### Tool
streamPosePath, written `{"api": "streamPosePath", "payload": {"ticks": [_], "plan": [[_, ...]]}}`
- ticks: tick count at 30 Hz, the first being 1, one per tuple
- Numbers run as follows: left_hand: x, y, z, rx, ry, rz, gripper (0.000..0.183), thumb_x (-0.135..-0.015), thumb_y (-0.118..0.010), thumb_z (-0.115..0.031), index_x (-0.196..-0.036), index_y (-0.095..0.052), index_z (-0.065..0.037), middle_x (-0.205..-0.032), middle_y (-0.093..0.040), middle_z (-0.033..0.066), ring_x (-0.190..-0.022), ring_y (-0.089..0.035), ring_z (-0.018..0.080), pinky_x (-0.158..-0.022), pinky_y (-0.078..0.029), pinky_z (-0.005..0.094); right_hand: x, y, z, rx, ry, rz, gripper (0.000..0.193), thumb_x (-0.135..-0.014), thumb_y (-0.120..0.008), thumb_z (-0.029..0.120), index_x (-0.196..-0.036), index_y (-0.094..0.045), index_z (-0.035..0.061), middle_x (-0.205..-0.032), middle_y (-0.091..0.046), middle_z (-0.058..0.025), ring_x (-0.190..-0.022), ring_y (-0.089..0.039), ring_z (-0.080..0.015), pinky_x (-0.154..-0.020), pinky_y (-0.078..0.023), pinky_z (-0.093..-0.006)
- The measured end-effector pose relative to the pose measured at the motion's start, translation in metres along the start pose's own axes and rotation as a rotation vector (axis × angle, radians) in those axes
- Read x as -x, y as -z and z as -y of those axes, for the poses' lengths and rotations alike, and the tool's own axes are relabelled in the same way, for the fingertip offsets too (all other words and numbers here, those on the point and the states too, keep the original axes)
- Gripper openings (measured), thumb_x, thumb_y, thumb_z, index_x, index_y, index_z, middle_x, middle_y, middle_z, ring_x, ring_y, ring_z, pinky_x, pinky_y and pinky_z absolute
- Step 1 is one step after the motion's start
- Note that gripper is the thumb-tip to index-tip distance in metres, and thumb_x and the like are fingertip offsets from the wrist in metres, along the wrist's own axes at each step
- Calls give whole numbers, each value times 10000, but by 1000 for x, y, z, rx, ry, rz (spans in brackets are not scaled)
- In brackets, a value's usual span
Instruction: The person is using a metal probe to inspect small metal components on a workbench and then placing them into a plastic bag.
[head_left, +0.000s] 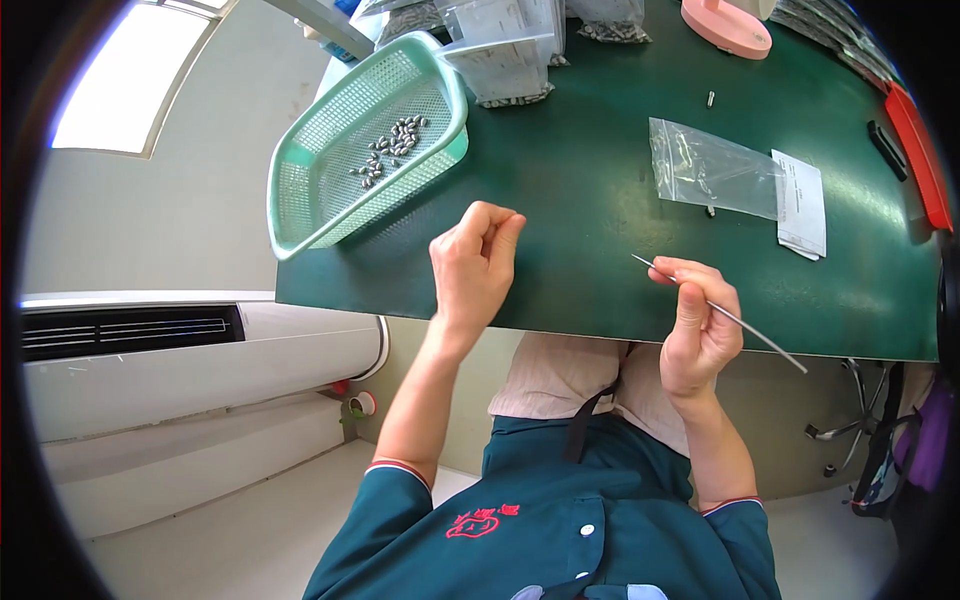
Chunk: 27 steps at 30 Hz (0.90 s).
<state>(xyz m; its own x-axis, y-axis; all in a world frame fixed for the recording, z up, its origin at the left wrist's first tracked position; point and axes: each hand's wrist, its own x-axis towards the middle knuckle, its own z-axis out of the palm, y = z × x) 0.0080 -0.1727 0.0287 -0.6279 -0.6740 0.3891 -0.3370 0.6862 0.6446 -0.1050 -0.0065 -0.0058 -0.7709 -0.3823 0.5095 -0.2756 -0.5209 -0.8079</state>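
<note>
My right hand (700, 325) pinches a thin metal rod (752, 333) above the table's near edge. The rod's slim tip points up and to the left, and its thicker end sticks out to the lower right. My left hand (475, 260) is closed, fingers curled and thumb against the forefinger; whatever it may hold is hidden. Left of that hand stands a mint-green mesh basket (290, 215). Several small shiny metal pieces (397, 143), rounded like beads, lie loose on its bottom.
A clear zip bag (710, 165) lies right of centre beside white paper slips (800, 205). One small metal cylinder (711, 99) stands behind the bag. Filled plastic bags (500, 65) crowd the back. A pink round base (728, 28) and a red tray (915, 150) are at the right.
</note>
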Motion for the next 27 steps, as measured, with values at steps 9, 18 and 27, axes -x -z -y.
{"api": "streamPosePath", "payload": {"ticks": [9, 18, 27], "plan": [[-2, 13, 13, -88, -59, -41, 95, -766, -647, -23, -734, -558, -19, -593, -576, 128, -514, -584, 262, -472, -437, 297, 6, 6, -8, 104, 29, 30, 68, -883, -524, 4, -903, -554, -54, -892, -632, -190, -767, -617, -222, -705, -539, -305], [10, 16, 34, -294, -145, 152, 96, -746, -664, -4, -738, -569, -18, -625, -583, 113, -482, -544, 239, -475, -429, 288, 7, 3, -10, 98, 40, 48, 65, -880, -526, -3, -897, -553, -59, -881, -633, -190, -749, -615, -217, -687, -539, -300], [29, 30, 25, -117, -156, -160, 111, -761, -651, -13, -713, -551, -23, -614, -562, 125, -488, -532, 269, -467, -418, 311, 8, 7, -5, 131, 13, 77, 61, -882, -518, -8, -898, -551, -57, -885, -625, -195, -767, -619, -233, -695, -543, -313]]}}
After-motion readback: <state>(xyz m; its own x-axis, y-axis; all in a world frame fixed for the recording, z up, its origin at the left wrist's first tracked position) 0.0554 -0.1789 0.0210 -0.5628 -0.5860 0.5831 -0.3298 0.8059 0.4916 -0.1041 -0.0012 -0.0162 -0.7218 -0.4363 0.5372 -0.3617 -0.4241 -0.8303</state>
